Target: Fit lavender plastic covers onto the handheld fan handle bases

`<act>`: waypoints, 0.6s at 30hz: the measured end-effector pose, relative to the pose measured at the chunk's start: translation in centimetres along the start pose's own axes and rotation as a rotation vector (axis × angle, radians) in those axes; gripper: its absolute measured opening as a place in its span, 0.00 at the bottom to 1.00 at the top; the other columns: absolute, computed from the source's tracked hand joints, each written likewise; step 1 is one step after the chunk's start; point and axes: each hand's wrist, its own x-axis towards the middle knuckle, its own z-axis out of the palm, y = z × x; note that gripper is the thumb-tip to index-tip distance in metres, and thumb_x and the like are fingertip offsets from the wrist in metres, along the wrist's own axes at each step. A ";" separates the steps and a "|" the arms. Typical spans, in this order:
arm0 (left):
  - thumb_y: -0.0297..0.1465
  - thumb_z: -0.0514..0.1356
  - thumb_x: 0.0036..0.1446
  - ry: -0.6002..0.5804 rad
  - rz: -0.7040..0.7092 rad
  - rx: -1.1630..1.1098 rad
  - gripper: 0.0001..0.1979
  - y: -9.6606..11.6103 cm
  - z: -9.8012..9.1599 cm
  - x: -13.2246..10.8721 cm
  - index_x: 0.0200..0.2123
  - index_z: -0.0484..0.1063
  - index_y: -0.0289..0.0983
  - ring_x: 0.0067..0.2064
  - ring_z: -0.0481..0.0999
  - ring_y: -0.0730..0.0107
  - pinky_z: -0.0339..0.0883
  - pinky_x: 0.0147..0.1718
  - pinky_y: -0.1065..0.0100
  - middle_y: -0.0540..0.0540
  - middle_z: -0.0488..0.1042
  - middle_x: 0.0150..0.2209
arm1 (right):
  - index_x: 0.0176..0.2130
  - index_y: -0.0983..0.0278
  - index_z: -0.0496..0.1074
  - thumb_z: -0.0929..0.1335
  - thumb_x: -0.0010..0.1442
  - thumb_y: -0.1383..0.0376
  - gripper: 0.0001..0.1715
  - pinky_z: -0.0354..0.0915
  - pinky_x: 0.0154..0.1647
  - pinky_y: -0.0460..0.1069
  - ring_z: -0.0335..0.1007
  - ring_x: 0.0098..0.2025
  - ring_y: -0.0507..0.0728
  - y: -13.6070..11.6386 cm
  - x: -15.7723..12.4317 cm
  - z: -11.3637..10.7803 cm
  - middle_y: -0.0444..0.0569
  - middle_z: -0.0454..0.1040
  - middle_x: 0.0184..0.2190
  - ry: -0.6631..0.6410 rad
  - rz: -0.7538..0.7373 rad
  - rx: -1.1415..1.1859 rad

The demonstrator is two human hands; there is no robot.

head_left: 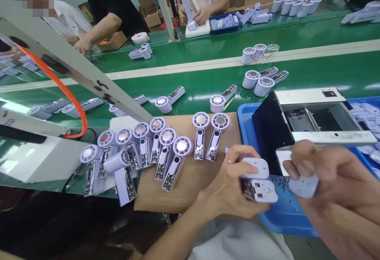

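My left hand [228, 177], a ring on one finger, is closed around lavender handheld fans. Two flat handle ends, the upper fan end [261, 166] and the lower fan end [267, 192], point right; the heads are hidden by the hand. Just to the right, my right hand [338, 188] is blurred and pinches a small flat lavender cover plate [304, 185], apart from the fans. On the brown board [184, 196] left of my hands lie several unfinished handheld fans [181, 147], round heads away from me, circuit boards showing in the handles.
A blue tray [292, 220] holds small screws [280, 183], a black-and-silver machine [316, 113] and lavender parts [366, 113]. More fans [218, 102] lie on the green belt [192, 80]. A metal post [80, 66] with an orange tube [59, 82] slants at left. People work across the belt.
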 end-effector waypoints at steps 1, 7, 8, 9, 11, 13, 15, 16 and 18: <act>0.30 0.82 0.55 0.000 0.002 0.001 0.49 0.1 0.0 0.0 0.66 0.53 0.57 0.62 0.82 0.49 0.84 0.55 0.47 0.42 0.71 0.62 | 0.46 0.62 0.66 0.77 0.70 0.64 0.18 0.77 0.32 0.46 0.70 0.40 0.57 -0.2 -0.2 -0.2 0.53 0.62 0.47 0.044 0.002 -0.009; 0.35 0.83 0.57 0.016 -0.022 0.028 0.45 0.0 0.3 -0.1 0.64 0.56 0.56 0.58 0.84 0.52 0.83 0.56 0.48 0.44 0.75 0.61 | 0.43 0.64 0.65 0.87 0.67 0.53 0.34 0.72 0.30 0.38 0.71 0.32 0.52 -0.4 0.6 0.8 0.47 0.68 0.36 0.207 0.027 -0.027; 0.37 0.85 0.56 0.020 -0.019 0.031 0.46 -0.1 0.4 -0.1 0.64 0.56 0.56 0.58 0.85 0.53 0.83 0.56 0.48 0.44 0.76 0.61 | 0.46 0.61 0.69 0.88 0.63 0.54 0.33 0.74 0.31 0.39 0.74 0.33 0.54 -0.1 0.6 1.0 0.48 0.71 0.36 0.266 0.050 -0.015; 0.39 0.87 0.55 0.028 -0.014 0.033 0.48 -0.1 0.5 -0.1 0.64 0.57 0.56 0.57 0.86 0.53 0.83 0.56 0.49 0.45 0.77 0.61 | 0.51 0.58 0.72 0.89 0.60 0.53 0.34 0.76 0.29 0.42 0.77 0.34 0.58 0.2 0.4 1.1 0.50 0.74 0.38 0.320 0.075 -0.012; 0.45 0.90 0.49 0.061 0.010 0.033 0.55 -0.3 0.7 -0.1 0.66 0.56 0.57 0.57 0.86 0.53 0.81 0.56 0.50 0.44 0.77 0.61 | 0.55 0.57 0.75 0.91 0.59 0.53 0.37 0.79 0.30 0.44 0.81 0.37 0.62 0.8 -0.1 1.1 0.55 0.79 0.42 0.394 0.058 -0.085; 0.51 0.90 0.47 0.081 0.045 0.027 0.58 -0.3 0.8 0.0 0.68 0.56 0.56 0.57 0.86 0.52 0.81 0.56 0.50 0.43 0.76 0.61 | 0.49 0.59 0.79 0.89 0.62 0.54 0.27 0.81 0.37 0.39 0.82 0.39 0.58 0.9 -0.5 1.1 0.53 0.80 0.43 0.407 -0.051 -0.233; 0.52 0.88 0.52 0.068 0.053 0.019 0.55 -0.2 0.8 0.1 0.69 0.56 0.55 0.58 0.85 0.50 0.79 0.59 0.47 0.41 0.76 0.62 | 0.45 0.59 0.80 0.84 0.70 0.57 0.15 0.79 0.45 0.33 0.83 0.43 0.53 0.7 -0.7 1.1 0.48 0.80 0.45 0.358 -0.190 -0.415; 0.51 0.87 0.56 0.061 0.044 0.013 0.52 -0.1 0.8 0.1 0.69 0.56 0.55 0.59 0.85 0.50 0.78 0.61 0.45 0.40 0.76 0.63 | 0.47 0.59 0.80 0.81 0.75 0.58 0.11 0.78 0.46 0.32 0.83 0.45 0.51 0.5 -0.8 1.2 0.47 0.81 0.47 0.323 -0.226 -0.469; 0.51 0.82 0.64 0.083 0.024 -0.003 0.45 0.0 1.0 0.1 0.70 0.57 0.53 0.60 0.84 0.48 0.76 0.64 0.42 0.39 0.76 0.63 | 0.52 0.59 0.76 0.77 0.82 0.59 0.09 0.80 0.46 0.34 0.84 0.46 0.52 0.2 -0.8 1.5 0.48 0.80 0.48 0.286 -0.230 -0.503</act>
